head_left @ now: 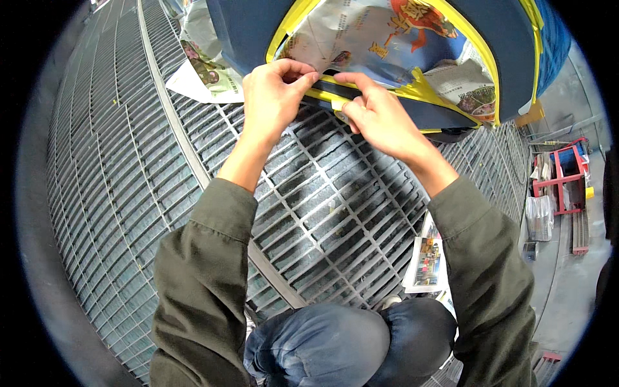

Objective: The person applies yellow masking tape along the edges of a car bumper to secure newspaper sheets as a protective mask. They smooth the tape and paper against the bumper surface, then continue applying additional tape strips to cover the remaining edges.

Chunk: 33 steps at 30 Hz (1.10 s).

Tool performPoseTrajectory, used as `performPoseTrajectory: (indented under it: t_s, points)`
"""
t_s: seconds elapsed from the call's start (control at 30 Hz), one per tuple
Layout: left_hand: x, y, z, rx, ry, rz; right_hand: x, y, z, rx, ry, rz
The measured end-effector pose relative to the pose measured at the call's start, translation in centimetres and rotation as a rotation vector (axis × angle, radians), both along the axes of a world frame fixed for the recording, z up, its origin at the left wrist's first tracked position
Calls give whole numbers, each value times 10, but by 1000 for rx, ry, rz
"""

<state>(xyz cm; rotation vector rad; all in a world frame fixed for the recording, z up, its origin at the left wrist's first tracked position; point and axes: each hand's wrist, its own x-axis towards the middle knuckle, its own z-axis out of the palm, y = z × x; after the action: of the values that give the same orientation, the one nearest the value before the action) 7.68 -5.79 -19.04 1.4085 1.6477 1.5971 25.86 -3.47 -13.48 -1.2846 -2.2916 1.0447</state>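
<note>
With the navy panel [506,61] at one o'clock, your left hand [267,97] closes in a pinch at its edge, on what I cannot tell, your right hand [387,122] has an unclear grip, and an uneven pull could lift the yellow tape [422,87] off the newspaper [367,45].

Metal floor grating [109,142] spreads widely, with a red frame [558,180] on smooth grey floor [567,284] at right.
</note>
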Motion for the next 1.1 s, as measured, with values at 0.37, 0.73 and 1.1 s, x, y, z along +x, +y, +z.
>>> performPoseTrajectory:
  t_s: [0.37, 0.73, 1.1]
  points:
    - [5, 1, -2, 74, 267, 86, 13, -20, -44, -50, 247, -58]
    - [21, 6, -10, 104, 311, 223, 12, -27, -42, -11, 373, -102]
    - [19, -1, 13, -140, 70, 99, 6, -24, -40, 94, 425, -71]
